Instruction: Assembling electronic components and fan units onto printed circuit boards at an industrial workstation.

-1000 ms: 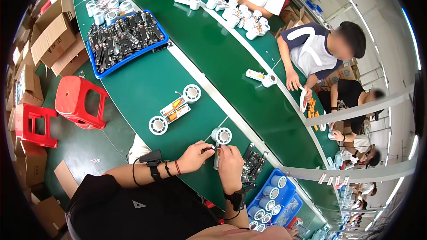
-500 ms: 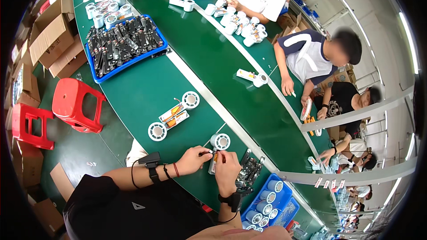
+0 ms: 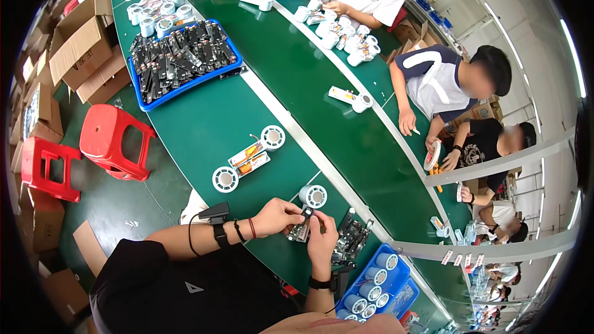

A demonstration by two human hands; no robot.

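A small fan with a round pale-blue head lies on the green bench in front of me. Over its handle is a dark strip-shaped circuit board, between my two hands. My left hand is closed in a pinch at the board's upper end, close to the fan head. From the other side, my right hand grips the board with thumb and fingers. The fingers cover part of the board and most of the handle. Farther left, a pair of opened fans shows orange parts and wires in the handles.
Several more dark boards are piled right of my hands. A blue bin of round fan heads stands near right. At far left is a blue tray of boards. The conveyor carries a fan; co-workers sit across it. Red stools stand left.
The dark board now lies over the fan's pale handle, which showed between my hands before. My right hand has shifted slightly down and right. The whole view has shifted a little.
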